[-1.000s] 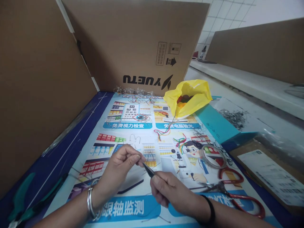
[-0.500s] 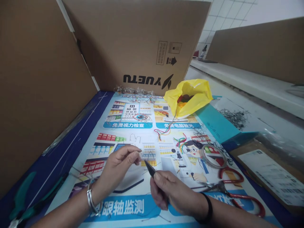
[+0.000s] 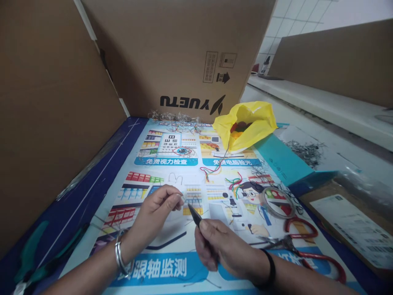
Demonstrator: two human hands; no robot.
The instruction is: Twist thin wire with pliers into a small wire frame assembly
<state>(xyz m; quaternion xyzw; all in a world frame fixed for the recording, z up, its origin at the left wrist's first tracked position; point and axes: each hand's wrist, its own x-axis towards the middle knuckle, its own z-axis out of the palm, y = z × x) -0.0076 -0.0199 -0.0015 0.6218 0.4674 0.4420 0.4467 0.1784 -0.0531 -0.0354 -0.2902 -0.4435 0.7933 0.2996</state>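
Note:
In the middle of the printed sheet, my left hand (image 3: 161, 209) has its thumb and forefinger pinched together. A thin wire seems to show at their tips, too fine to make out well. My right hand (image 3: 217, 243) is wrapped round a pair of needle-nose pliers (image 3: 195, 214); only the dark tapered jaws show, the handles being hidden in the palm. The jaw tip points up and left, a short gap from the left fingertips. Beyond my left fingers, a bent wire piece (image 3: 175, 178) lies on the sheet.
Red-handled scissors (image 3: 302, 246) and a roll of clear tape (image 3: 278, 203) lie right. Green-handled pliers (image 3: 32, 258) lie far left. Coloured threads (image 3: 235, 184) trail near a yellow bag (image 3: 245, 125). Cardboard walls (image 3: 172, 53) stand behind and left; a wire heap (image 3: 307, 151) sits right.
The jaw tip of the pliers has shifted very slightly upward. Both hands keep nearly the same pose, and the whole view has moved a little.

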